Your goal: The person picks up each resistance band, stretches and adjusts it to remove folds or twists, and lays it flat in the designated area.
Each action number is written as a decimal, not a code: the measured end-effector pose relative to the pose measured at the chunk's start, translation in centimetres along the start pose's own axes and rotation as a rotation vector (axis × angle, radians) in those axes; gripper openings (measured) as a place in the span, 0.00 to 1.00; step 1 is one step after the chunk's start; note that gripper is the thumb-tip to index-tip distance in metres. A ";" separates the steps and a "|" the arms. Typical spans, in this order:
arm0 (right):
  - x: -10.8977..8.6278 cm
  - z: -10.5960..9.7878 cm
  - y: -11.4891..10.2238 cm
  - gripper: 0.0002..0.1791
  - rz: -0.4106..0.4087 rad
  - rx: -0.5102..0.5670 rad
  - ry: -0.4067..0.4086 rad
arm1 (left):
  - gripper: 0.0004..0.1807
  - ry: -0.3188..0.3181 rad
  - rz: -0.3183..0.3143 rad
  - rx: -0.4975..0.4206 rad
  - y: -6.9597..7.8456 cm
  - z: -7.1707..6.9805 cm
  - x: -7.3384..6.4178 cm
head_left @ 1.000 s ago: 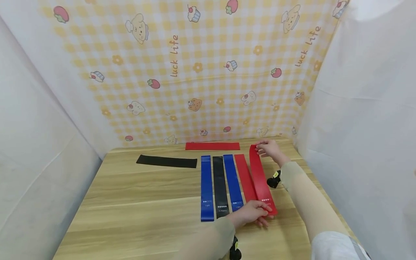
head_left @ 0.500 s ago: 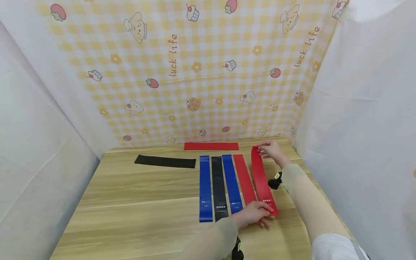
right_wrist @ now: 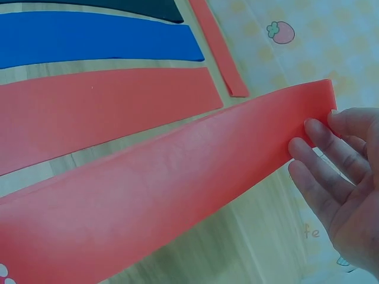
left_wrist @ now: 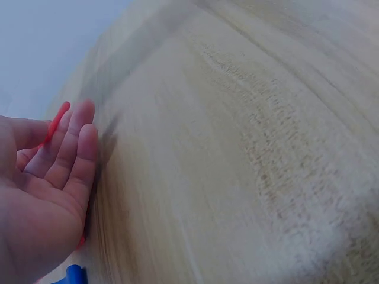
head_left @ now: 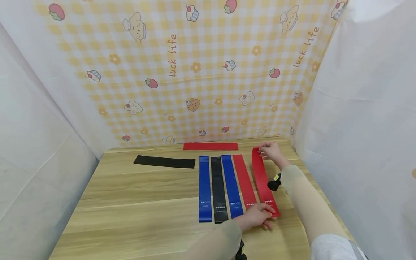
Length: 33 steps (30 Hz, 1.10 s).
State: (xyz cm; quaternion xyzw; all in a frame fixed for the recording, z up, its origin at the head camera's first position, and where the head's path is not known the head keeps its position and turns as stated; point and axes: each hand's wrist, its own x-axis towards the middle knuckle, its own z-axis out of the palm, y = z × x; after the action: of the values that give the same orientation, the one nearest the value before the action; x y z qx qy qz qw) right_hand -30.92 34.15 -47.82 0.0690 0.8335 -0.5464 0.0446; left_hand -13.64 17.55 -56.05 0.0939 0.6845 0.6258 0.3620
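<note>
A red resistance band [head_left: 260, 175], printed with white dots near its close end, stretches lengthwise between both hands at the right of the row. My left hand [head_left: 256, 216] pinches its near end between thumb and fingers; in the left wrist view only the band's red edge [left_wrist: 57, 121] shows there. At the far end, my right hand [head_left: 272, 151] pinches the corner, and the band lifts off the table [right_wrist: 269, 219] in the right wrist view. Left of it lie a second red band [head_left: 244, 177], a blue band [head_left: 232, 180], a black band [head_left: 219, 187] and another blue band [head_left: 204, 187].
A red band [head_left: 210, 146] lies crosswise along the back edge, against the checked cloth [head_left: 195, 83]. Another black band [head_left: 164, 161] lies crosswise at the back left. White sheets [head_left: 360, 108] hang at both sides of the wooden table.
Both hands have drawn the held red band slightly right and nearer. It overlapped the neighbouring red band; now wood shows between them, and the neighbour's printed dots are uncovered.
</note>
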 end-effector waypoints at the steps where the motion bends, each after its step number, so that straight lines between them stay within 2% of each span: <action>1: 0.0 -0.1 0.1 0.17 0.000 0.001 0.001 | 0.06 -0.001 -0.002 -0.005 0.0 0.1 0.0; 12: 0.2 0.0 1.5 0.15 0.002 -0.009 0.002 | 0.05 0.005 -0.025 -0.018 -0.5 0.1 0.0; 23: 0.2 0.2 0.8 0.16 -0.007 -0.019 0.010 | 0.05 0.028 -0.036 -0.011 -0.5 0.2 0.2; 33: 0.6 0.3 1.5 0.15 -0.006 -0.024 0.012 | 0.05 0.033 -0.038 -0.010 -0.6 0.2 0.2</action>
State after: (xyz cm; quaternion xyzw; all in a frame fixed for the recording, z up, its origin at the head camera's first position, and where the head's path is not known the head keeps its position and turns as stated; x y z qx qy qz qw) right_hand -31.22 34.55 -49.37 0.0693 0.8405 -0.5360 0.0385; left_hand -13.40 17.71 -56.67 0.0690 0.6888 0.6236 0.3631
